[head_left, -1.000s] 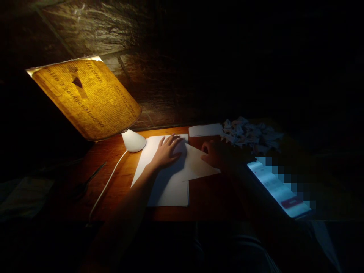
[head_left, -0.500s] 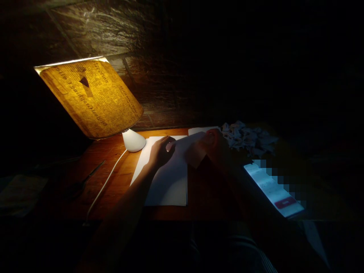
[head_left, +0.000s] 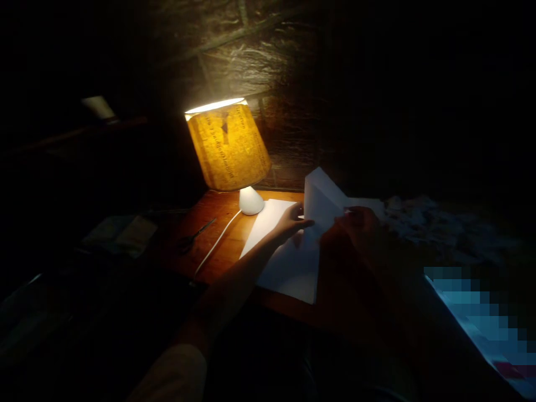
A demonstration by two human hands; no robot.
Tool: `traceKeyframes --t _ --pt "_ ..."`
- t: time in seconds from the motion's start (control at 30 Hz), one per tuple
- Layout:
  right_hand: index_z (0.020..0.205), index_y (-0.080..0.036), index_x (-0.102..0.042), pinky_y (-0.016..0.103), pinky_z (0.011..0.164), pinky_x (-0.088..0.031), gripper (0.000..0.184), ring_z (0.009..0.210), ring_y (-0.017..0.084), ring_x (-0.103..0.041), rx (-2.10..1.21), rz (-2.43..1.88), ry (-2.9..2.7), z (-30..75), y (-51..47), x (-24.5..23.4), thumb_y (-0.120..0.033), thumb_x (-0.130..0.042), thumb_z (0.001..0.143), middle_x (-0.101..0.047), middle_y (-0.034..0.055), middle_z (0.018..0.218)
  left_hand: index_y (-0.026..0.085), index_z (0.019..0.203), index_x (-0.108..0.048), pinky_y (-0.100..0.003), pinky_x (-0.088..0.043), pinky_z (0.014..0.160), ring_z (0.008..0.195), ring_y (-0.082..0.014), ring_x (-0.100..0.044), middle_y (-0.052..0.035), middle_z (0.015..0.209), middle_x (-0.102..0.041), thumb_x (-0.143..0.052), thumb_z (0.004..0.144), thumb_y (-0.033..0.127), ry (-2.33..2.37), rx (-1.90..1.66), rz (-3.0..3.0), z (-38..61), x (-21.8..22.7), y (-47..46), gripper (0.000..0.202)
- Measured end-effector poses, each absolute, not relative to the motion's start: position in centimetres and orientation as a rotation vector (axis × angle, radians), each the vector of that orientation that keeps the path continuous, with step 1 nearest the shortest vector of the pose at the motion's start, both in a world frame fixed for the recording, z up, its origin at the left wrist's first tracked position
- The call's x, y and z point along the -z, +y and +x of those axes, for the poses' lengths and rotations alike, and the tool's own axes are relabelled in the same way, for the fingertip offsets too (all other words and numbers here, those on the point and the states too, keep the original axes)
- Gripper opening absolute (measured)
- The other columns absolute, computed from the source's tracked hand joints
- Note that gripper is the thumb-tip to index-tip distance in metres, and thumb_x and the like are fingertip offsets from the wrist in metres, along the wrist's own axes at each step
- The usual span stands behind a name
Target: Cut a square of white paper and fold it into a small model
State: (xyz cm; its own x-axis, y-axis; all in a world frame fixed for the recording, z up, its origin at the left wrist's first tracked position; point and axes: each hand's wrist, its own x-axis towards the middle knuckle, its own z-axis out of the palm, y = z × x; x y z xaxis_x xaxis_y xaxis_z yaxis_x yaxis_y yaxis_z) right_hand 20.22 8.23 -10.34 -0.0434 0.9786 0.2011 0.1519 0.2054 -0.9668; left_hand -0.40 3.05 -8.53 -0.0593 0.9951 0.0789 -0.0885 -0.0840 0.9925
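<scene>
A white sheet of paper (head_left: 324, 201), bent along a crease, stands raised between my two hands. My left hand (head_left: 291, 219) grips its left edge, with the thumb in front. My right hand (head_left: 363, 224), in deep shadow, is closed on the sheet's lower right edge. Below lies a stack of white paper (head_left: 288, 273) on the wooden table. More white paper (head_left: 368, 206) lies behind my right hand, with a heap of crumpled or folded paper pieces (head_left: 435, 223) to its right, dim and blurred.
A lit lamp (head_left: 230, 148) with a printed yellow shade stands at the back left; its white cord (head_left: 218, 240) runs toward the table's front edge. Scissors (head_left: 195, 237) lie left of the cord. A glowing phone (head_left: 481, 321), partly pixelated, is at the lower right.
The view has swung left, so everything sits further right. The sheet between my hands has come up from low over the stack to a raised, bent position.
</scene>
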Motion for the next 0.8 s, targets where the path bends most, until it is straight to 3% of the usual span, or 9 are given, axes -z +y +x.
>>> traceKeyframes --t 0.13,0.3,0.43,0.53,0.63,0.7,0.8 --pt "0.106 -0.023 -0.065 0.037 0.069 -0.057 0.052 0.074 0.022 -0.068 -1.092 -1.061 -1.505 19.5 8.3 10.8 -0.046 -0.084 0.064 -0.069 0.0040 0.088 0.016 0.107 -0.065 -0.031 -0.055 0.082 0.094 -0.0230 -0.072 -0.0077 0.102 -0.075 -0.097 0.050 0.031 1.084 -1.321 1.132 -0.4 8.9 3.0 0.067" --pt "0.099 -0.023 -0.062 0.030 0.058 -0.052 0.049 0.066 0.019 -0.064 -1.222 -1.030 -1.404 19.2 8.3 11.0 -0.033 -0.083 0.057 -0.067 0.0002 0.079 0.016 0.096 -0.059 -0.028 -0.057 0.065 0.068 -0.0167 -0.071 -0.0020 0.082 -0.070 -0.086 0.066 0.053 0.975 -1.314 1.059 -0.5 8.8 2.9 0.054" --pt "0.103 -0.021 -0.064 0.027 0.053 -0.044 0.049 0.054 0.014 -0.054 -1.407 -1.038 -1.412 19.4 8.2 10.7 -0.028 -0.080 0.057 -0.061 -0.0038 0.064 0.021 0.086 -0.046 -0.024 -0.050 0.048 0.051 -0.0142 -0.065 0.0064 0.065 -0.057 -0.077 0.077 0.058 1.139 -1.352 1.102 -1.7 8.1 3.3 0.049" --pt "0.099 -0.022 -0.065 0.028 0.051 -0.042 0.042 0.054 0.014 -0.053 -1.477 -1.007 -1.444 19.3 7.8 10.5 -0.027 -0.076 0.059 -0.061 -0.0029 0.066 0.022 0.086 -0.042 -0.020 -0.045 0.046 0.051 -0.0119 -0.063 0.0072 0.066 -0.055 -0.073 0.084 0.050 1.462 -1.352 1.192 -3.0 6.6 2.8 0.042" --pt "0.094 -0.024 -0.065 0.030 0.055 -0.046 0.035 0.061 0.018 -0.058 -1.465 -0.961 -1.570 19.0 7.6 10.5 -0.024 -0.076 0.060 -0.060 -0.0013 0.070 0.020 0.085 -0.052 -0.021 -0.043 0.049 0.053 -0.0095 -0.058 0.0035 0.071 -0.061 -0.077 0.083 0.037 1.845 -1.137 1.571 -4.6 4.5 0.7 0.031" --pt "0.095 -0.024 -0.063 0.031 0.059 -0.049 0.038 0.066 0.019 -0.061 -1.473 -0.889 -1.647 18.8 7.5 10.7 -0.022 -0.075 0.059 -0.061 -0.0008 0.073 0.020 0.089 -0.058 -0.022 -0.046 0.054 0.059 -0.0115 -0.059 0.0018 0.072 -0.065 -0.080 0.080 0.034 1.944 -1.031 1.753 -5.8 3.4 -1.3 0.027" --pt "0.109 -0.026 -0.058 0.033 0.064 -0.051 0.052 0.073 0.021 -0.064 -1.518 -0.768 -1.640 18.5 7.3 10.9 -0.022 -0.074 0.059 -0.066 0.0004 0.082 0.019 0.094 -0.060 -0.022 -0.049 0.053 0.059 -0.0123 -0.063 0.0000 0.075 -0.067 -0.071 0.088 0.040 1.798 -1.038 1.624 -7.2 2.9 -3.8 0.024"
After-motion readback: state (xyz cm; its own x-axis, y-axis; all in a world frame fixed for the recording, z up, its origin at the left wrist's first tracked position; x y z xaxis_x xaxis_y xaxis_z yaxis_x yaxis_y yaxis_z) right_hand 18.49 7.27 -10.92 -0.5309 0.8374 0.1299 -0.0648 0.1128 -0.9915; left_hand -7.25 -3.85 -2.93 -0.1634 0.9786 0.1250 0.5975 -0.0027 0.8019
